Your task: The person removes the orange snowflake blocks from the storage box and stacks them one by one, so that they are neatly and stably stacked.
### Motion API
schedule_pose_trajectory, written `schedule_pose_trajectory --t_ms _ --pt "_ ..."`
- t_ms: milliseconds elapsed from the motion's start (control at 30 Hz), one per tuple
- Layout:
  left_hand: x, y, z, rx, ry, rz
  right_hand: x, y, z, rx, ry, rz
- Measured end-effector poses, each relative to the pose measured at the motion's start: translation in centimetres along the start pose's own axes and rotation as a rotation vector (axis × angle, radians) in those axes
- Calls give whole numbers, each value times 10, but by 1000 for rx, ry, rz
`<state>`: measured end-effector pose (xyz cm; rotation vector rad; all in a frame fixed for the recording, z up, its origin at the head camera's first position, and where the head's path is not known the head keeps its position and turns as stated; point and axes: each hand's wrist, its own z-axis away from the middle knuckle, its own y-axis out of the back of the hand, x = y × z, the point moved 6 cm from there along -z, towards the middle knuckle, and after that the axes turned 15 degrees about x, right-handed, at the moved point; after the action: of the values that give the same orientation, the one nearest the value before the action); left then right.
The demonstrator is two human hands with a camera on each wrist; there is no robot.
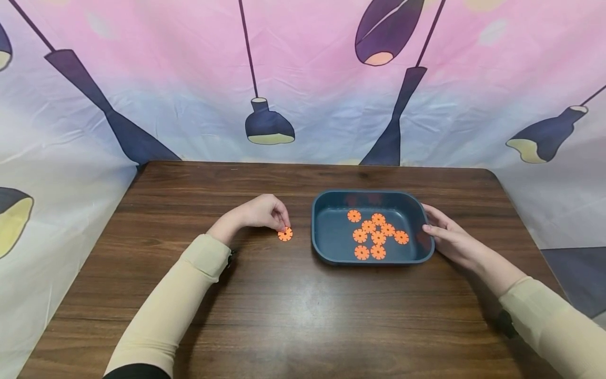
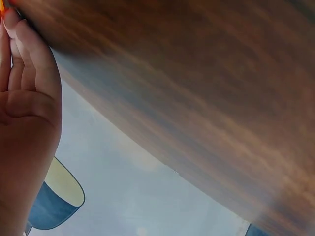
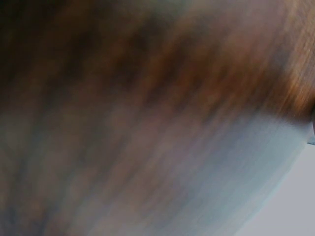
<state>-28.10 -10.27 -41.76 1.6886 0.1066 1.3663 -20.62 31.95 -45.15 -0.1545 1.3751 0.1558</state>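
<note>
In the head view, my left hand (image 1: 264, 211) pinches an orange notched disc (image 1: 285, 235) at its fingertips, close over the table left of a dark blue tray. A sliver of the disc's orange (image 2: 2, 9) shows at the upper left corner of the left wrist view. The tray (image 1: 374, 261) is a rounded rectangle with low walls, and several more orange notched discs (image 1: 378, 238) lie in it, some overlapping. My right hand (image 1: 452, 239) holds the tray's right end, the thumb at the rim and the other fingers along the outer wall.
Everything stands on a dark brown wooden table (image 1: 265, 316). Behind its far edge hangs a pink and blue cloth (image 1: 199, 105) printed with lamps. The right wrist view is blurred and shows mostly wood grain.
</note>
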Motion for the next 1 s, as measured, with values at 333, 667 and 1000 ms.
schedule_pose_trajectory --t_ms 333,667,1000 --pt "-5 4 1 9 1 -13 0 0 -1 6 -3 -9" --pt "20 16 -3 73 -59 -35 2 1 0 -1 5 -16" --pt "63 20 -19 128 -146 -7 1 0 0 -10 5 -16"
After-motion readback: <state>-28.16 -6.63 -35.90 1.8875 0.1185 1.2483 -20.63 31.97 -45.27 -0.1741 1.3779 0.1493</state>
